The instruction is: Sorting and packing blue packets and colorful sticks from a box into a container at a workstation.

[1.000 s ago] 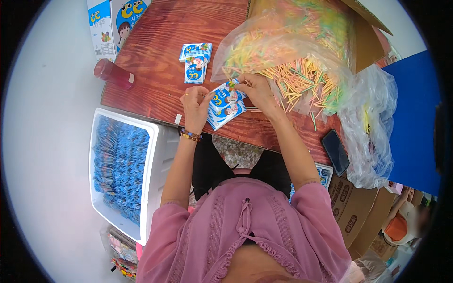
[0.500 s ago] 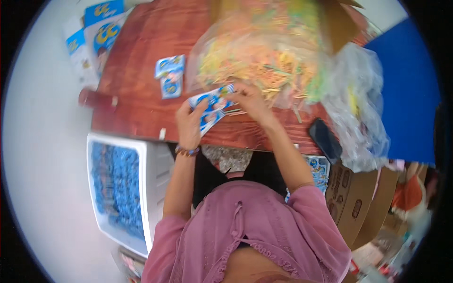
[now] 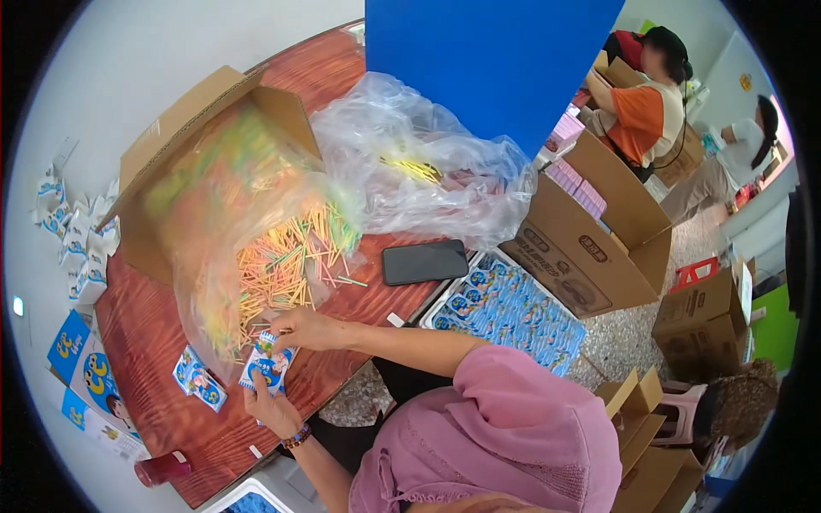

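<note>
The view was turned, but the packet (image 3: 267,364) is still pinched by the left hand (image 3: 275,412) and right hand (image 3: 304,330), work unbroken.

Your left hand (image 3: 274,412) grips, thumb (image 3: 260,384) uppermost; your right hand (image 3: 303,329), fingers (image 3: 285,323) curled, lies just beyond, its bare forearm (image 3: 410,344) extending crosswise.

At the desk (image 3: 137,342), the left hand (image 3: 278,414) holds a blue-and-white packet (image 3: 268,366) and the right hand (image 3: 305,328) touches its upper end. From there, coloured sticks (image 3: 282,267) lie toward 12 o'clock, a black phone (image 3: 424,262) toward 2, two more packets (image 3: 203,385) toward 9, a red container (image 3: 162,468) between 7 and 8.
</note>
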Demonstrator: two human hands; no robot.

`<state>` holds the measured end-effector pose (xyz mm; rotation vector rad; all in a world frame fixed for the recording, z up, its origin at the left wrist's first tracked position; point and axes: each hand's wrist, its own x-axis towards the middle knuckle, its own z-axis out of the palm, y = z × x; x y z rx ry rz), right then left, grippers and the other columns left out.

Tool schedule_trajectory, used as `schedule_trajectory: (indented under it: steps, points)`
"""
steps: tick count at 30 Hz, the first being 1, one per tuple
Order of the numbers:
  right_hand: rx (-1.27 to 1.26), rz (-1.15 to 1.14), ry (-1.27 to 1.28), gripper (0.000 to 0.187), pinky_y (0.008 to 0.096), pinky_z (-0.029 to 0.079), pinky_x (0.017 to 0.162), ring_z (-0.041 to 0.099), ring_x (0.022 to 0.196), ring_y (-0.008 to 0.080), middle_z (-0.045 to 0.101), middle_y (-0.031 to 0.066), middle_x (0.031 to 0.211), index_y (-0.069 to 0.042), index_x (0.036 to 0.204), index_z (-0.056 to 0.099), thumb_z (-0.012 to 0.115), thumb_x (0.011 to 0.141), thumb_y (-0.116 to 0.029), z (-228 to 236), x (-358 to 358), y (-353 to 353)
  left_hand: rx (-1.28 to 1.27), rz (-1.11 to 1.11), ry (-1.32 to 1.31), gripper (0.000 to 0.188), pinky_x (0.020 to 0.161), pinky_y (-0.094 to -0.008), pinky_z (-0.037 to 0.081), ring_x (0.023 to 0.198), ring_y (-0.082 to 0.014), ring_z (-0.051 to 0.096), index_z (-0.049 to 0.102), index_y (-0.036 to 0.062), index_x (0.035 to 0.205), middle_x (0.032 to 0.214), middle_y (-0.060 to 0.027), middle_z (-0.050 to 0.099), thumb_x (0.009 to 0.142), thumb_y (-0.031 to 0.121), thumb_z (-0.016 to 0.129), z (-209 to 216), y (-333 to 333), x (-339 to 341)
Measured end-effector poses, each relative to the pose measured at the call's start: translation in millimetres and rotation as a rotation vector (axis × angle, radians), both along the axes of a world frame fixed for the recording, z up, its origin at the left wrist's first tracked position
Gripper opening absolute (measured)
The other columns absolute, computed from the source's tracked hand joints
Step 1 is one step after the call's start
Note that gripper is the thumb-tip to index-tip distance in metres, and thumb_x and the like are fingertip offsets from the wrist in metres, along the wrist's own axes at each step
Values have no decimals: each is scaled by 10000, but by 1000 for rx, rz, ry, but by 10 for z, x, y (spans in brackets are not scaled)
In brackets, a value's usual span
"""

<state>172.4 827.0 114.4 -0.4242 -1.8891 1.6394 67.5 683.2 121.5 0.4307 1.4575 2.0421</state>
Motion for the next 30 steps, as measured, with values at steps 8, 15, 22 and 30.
schedule_trajectory:
  steps: [8,15,22,30]
  points:
    - [-4,16,-11,194,308,420,590,537,655,124,553,73,690,-13,797,658,738,743,-182,182,87,-13,6,38,31,170,697,-256,504,781,-123,629,624,-30,996,938,-75,665,921,120,596,-61,-17,-5]
    - [89,-66,43,312,346,349,492,474,512,124,496,90,543,-2,668,604,727,751,-277,-83,72,-5,13,-14,-100,235,713,-256,513,819,-146,644,612,-39,1049,963,-89,670,915,154,611,-119,51,-35]
    - [300,-127,-32,418,380,339,471,470,473,215,476,147,525,-14,620,579,700,771,-384,14,190,-17,116,-197,-286,232,637,-225,495,755,-119,630,592,20,1042,906,-45,669,922,218,606,20,63,112]
    - [155,-94,132,296,363,381,522,545,567,230,559,79,623,-61,754,615,711,748,-342,305,461,-108,77,-167,-344,237,557,-189,446,639,-79,547,592,60,1021,867,-23,648,913,269,620,-242,-4,-55]
